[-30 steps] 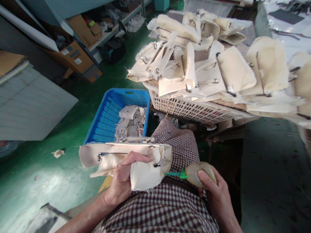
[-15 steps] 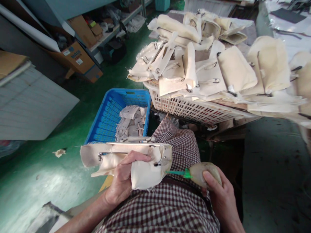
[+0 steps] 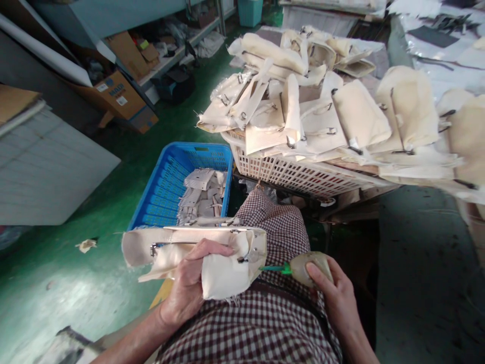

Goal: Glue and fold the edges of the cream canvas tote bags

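My left hand [image 3: 191,275] is closed around a cream fabric pouch piece [image 3: 225,277] with a dark zipper and frayed edges, held over my lap. My right hand [image 3: 335,285] grips a squeeze bottle [image 3: 308,268], translucent and brownish, with a green collar and a thin teal nozzle. The nozzle points left, and its tip meets the right edge of the pouch piece. Whether any liquid comes out is too small to see. A checked apron [image 3: 242,328] covers my lap beneath both hands.
Ahead, a white plastic basket [image 3: 288,169] bears a heap of cream zippered pouches [image 3: 322,116]. Left of it, a blue crate [image 3: 149,194] holds small pale fabric pieces [image 3: 202,194]. A cardboard box [image 3: 123,98] and a white bin [image 3: 49,167] stand on the left, on the green floor.
The view has shifted slightly. The bottle is a little further left relative to the pouch piece, its nozzle still at the right edge. Both hands keep their holds.
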Motion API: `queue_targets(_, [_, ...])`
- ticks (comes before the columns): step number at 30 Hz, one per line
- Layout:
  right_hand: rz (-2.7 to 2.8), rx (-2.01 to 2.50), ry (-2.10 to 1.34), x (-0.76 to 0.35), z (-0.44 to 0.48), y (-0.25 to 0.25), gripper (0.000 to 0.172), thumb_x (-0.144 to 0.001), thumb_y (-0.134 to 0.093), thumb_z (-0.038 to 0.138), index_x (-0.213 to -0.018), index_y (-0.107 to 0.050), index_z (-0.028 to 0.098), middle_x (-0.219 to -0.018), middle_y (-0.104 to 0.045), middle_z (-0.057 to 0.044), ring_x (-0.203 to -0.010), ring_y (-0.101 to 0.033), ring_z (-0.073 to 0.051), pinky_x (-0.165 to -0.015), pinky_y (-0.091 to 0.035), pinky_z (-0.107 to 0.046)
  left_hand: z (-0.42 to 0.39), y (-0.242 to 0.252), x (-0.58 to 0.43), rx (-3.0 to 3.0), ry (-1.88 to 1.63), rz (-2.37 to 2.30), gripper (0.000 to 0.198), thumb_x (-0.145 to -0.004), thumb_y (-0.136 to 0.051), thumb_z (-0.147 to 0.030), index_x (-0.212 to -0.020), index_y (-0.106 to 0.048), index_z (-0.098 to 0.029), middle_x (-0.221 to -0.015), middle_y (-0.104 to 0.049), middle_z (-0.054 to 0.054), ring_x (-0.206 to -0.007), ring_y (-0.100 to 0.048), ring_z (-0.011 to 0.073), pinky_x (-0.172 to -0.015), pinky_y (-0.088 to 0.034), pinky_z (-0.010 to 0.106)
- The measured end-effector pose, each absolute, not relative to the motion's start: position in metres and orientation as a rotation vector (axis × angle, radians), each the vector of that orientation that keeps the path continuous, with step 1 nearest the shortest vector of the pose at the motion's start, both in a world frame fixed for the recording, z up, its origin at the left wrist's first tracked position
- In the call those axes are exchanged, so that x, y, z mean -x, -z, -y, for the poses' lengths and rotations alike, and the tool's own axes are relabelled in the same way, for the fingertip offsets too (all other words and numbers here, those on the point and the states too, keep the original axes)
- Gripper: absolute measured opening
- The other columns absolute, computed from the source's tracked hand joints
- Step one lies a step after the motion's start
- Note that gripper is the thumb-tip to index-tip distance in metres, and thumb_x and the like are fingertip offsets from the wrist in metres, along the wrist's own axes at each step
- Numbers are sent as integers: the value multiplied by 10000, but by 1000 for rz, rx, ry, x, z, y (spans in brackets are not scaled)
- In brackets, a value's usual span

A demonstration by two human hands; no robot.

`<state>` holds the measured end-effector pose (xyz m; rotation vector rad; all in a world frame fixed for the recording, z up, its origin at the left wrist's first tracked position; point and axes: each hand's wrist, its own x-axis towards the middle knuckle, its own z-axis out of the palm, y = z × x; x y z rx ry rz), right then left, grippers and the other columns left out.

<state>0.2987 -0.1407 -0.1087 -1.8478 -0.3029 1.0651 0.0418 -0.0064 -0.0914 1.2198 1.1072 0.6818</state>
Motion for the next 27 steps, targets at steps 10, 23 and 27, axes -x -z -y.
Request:
queue_targets(10, [372,1932,-814,-306,143,140,671,-667,-773,641,-1128,-600,185,-994,-673,-69,-889,-622,-274,-793,-516,-405,-1,93,-43,-1169,-670,-1060,251,-856,-647,-408,-934,-787,-215,-1037,-677,104,-839,-674,228,-634,-556,251])
queue_targets(23, [298,1560,-967,-310,141,133,498,-722,-732,625,-990,-647,215,-741,-625,-10,-581,-516,-168,-458,-356,-256,-36,99,-41,-1264,-708,-1129,420,-709,-772,-558,-965,-763,-224,-1106,-735,90,-946,-705,315,-737,-618,353])
queue_targets(27, [191,1343,-958,-309,136,125,446,-767,-669,635,-832,-637,195,-586,-512,14,-460,-368,-113,-419,-275,-241,-47,90,-42,-1648,-702,-1188,372,-730,-769,-559,-923,-781,-241,-1168,-703,84,-1177,-616,336,-1030,-523,397])
